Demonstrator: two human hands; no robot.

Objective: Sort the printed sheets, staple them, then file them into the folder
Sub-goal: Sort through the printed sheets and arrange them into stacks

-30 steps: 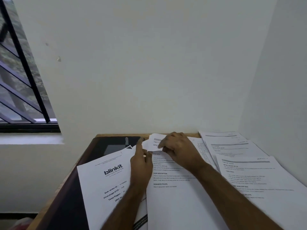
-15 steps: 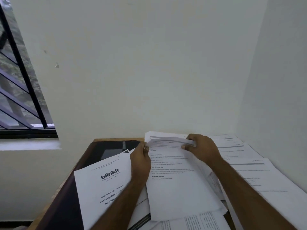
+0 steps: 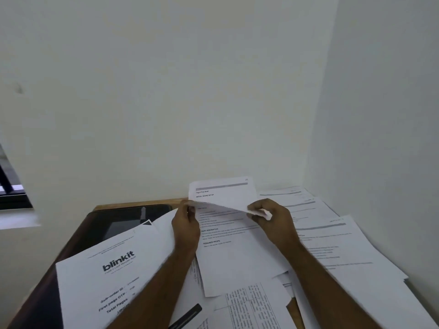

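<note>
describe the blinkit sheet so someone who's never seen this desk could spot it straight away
Start at the dark desk in the corner of the white walls and look to its near left side, left of both hands. The blinkit sheet lies there, angled, partly under the left forearm. Unlike the densely printed pages around it, it carries a bold black "blinkit" logo with a few order lines below.

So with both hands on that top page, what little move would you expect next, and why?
Probably lifting the folded-back top sheet clear. The left hand and right hand pinch its two corners, its top is curled up off the page below, and loose sheets around them still look unsorted. No stapler shows.
</note>
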